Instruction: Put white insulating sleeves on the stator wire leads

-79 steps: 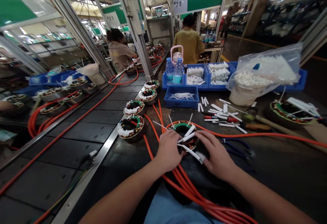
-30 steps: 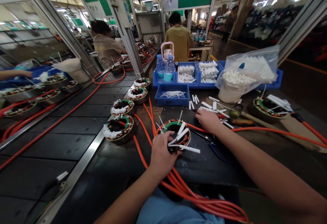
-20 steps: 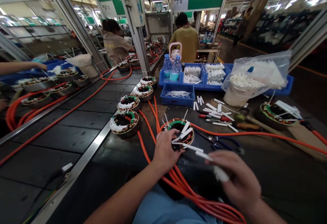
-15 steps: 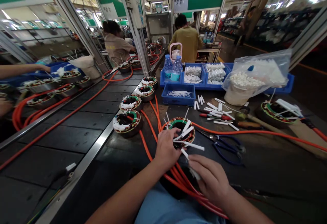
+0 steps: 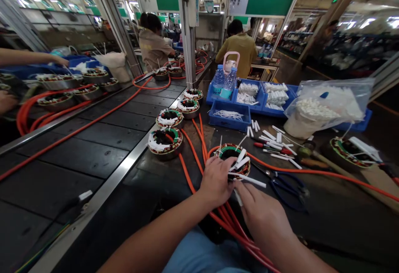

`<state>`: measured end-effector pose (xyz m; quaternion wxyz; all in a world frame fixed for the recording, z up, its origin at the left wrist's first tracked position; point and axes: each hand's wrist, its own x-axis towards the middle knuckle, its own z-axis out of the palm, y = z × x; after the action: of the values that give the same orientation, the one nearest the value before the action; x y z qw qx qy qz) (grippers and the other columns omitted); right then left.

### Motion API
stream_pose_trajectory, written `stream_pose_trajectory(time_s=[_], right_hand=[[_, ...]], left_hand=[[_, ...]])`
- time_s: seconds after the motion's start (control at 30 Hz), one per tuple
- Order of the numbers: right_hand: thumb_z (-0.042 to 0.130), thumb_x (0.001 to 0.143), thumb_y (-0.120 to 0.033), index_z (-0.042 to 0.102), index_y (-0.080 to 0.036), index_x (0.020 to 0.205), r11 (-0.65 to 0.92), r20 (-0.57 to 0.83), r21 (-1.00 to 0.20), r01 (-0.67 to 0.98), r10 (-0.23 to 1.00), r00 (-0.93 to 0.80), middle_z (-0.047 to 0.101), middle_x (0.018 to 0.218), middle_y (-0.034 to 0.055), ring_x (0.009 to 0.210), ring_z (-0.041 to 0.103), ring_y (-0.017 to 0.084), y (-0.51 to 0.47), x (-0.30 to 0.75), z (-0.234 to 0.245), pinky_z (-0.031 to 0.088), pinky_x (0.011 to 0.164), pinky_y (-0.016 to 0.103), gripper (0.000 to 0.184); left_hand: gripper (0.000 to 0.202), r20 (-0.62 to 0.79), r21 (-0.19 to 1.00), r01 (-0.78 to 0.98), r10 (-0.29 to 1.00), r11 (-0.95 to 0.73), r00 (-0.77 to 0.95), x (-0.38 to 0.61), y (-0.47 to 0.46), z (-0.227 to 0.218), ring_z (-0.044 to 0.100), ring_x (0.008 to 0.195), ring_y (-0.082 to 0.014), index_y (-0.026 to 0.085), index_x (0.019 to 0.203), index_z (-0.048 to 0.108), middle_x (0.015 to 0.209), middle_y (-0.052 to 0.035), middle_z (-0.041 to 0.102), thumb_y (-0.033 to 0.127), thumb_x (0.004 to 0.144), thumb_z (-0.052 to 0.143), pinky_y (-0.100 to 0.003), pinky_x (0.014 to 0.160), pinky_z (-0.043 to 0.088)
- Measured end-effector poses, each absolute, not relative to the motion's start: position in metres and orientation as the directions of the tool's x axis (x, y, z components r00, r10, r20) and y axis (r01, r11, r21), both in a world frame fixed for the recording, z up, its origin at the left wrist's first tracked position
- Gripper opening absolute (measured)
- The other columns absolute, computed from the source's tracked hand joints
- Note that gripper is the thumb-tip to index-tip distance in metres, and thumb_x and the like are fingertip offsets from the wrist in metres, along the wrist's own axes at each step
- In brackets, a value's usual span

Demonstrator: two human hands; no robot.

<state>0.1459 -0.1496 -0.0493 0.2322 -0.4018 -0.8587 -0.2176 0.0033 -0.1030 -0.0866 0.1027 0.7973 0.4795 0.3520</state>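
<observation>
In front of me lies a motor stator [image 5: 227,152] with green lining, copper windings and white sleeves [image 5: 242,161] sticking out on its near right side. My left hand [image 5: 215,181] is closed at its near left edge, with the fingertips bent over the rim. What lies under those fingertips is partly hidden. Pinched in my right hand [image 5: 263,210] is a white sleeve [image 5: 238,196], its upper end close against the left fingertips. A longer white tube [image 5: 251,180] projects rightward from the stator, above the right hand. Orange cables [image 5: 224,217] run beneath both hands.
Blue-handled scissors [image 5: 288,185] lie right of the stator, below loose sleeves and red markers [image 5: 274,147]. Blue bins [image 5: 229,117], water bottles [image 5: 228,84] and a bagged tub [image 5: 307,117] stand behind. More stators [image 5: 165,142] line the metal edge; a co-worker's arm [image 5: 34,57] reaches in left.
My right hand has moved up to my left hand, bringing the sleeve's end against the left fingertips. The left hand stays at the stator. The whole view has shifted as my head turned left.
</observation>
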Motion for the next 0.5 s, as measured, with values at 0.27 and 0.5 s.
stream_pose_trajectory(time_s=[0.27, 0.5], right_hand=[[0.032, 0.081, -0.004, 0.056, -0.013, 0.102, 0.561, 0.537, 0.117, 0.82, 0.659, -0.527, 0.067, 0.09, 0.0107, 0.068, 0.064, 0.015, -0.15, 0.151, -0.062, 0.049, 0.056, 0.023, 0.033], [0.032, 0.08, -0.002, 0.058, -0.014, 0.098, 0.556, 0.518, 0.14, 0.82, 0.664, -0.539, 0.066, 0.089, 0.009, 0.071, 0.062, 0.015, -0.137, 0.14, -0.068, 0.048, 0.062, 0.023, 0.034]], left_hand=[[0.054, 0.467, 0.541, 0.652, 0.835, -0.531, 0.291, 0.001, -0.102, -0.091, 0.055, 0.088, -0.0219, 0.022, 0.117, 0.046, 0.095, -0.0035, 0.064, 0.017, 0.065, 0.062, -0.044, 0.096, 0.032], [0.044, 0.51, 0.545, 0.627, 0.814, -0.557, 0.279, 0.002, -0.1, -0.096, 0.055, 0.083, -0.0205, 0.022, 0.115, 0.05, 0.085, -0.0031, 0.066, 0.017, 0.072, 0.055, -0.043, 0.093, 0.034]])
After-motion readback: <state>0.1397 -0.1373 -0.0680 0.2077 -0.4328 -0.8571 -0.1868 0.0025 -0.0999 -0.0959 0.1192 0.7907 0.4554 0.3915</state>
